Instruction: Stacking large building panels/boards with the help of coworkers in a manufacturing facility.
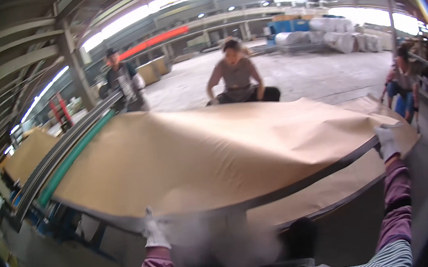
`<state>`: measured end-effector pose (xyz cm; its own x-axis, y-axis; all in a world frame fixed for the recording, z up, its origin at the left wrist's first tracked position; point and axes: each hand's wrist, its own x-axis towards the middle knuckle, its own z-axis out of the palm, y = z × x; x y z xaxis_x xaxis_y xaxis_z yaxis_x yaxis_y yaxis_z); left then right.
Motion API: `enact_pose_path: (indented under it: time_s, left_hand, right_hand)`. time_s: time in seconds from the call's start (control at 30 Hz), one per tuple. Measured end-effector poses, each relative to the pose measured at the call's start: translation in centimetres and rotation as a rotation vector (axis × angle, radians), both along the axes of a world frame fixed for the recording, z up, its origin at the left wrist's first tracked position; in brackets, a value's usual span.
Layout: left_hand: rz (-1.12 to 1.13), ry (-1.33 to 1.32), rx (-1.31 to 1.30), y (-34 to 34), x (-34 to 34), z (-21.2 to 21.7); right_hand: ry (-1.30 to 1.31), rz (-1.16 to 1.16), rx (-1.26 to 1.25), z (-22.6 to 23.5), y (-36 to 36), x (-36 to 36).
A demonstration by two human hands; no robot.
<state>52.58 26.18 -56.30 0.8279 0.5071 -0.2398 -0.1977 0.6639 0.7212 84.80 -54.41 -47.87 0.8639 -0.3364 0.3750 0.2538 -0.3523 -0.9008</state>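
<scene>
A large tan sheet (190,157) with a dark border spreads in front of me, its middle raised in soft folds. My left hand (155,231), in a white glove, is closed on the near edge, its thumb pointing up. Farther right, my gloved right hand (388,142) grips the dark-edged border at the sheet's right end. Between my hands the edge bows and lifts above another tan layer (305,194) below it. The fingers under the sheet are partly hidden.
A long machine frame with a green roller (77,157) stands at the left. One person (236,75) crouches beyond the sheet, another (124,80) stands by the machine, a third (403,83) bends at the right. Wrapped white rolls (337,35) lie at the back.
</scene>
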Motion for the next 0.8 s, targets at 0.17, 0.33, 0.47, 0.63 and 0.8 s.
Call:
enact_pose_path:
  time_s: [0.17, 0.33, 0.47, 0.63, 0.8]
  left_hand:
    - [0.386, 0.160, 0.009, 0.6, 4.7, -4.9]
    - [0.275, 0.527, 0.343, -2.7, 3.1, -1.9]
    - [0.248, 0.668, 0.259, -0.6, 1.2, -7.9]
    - [0.126, 0.660, 0.171, -8.3, 3.3, -6.5]
    - [0.336, 0.610, -0.027, -11.1, 5.5, -2.3]
  right_hand:
    - [0.260, -0.161, 0.532, -1.6, -1.3, -3.1]
    - [0.328, -0.223, 0.378, -9.5, -9.6, -4.1]
    - [0.368, -0.263, 0.352, -13.7, -9.6, -3.0]
    - [0.346, -0.283, 0.572, -23.6, -19.7, -7.6]
    - [0.644, 0.012, 1.017, -16.0, 5.1, -14.9]
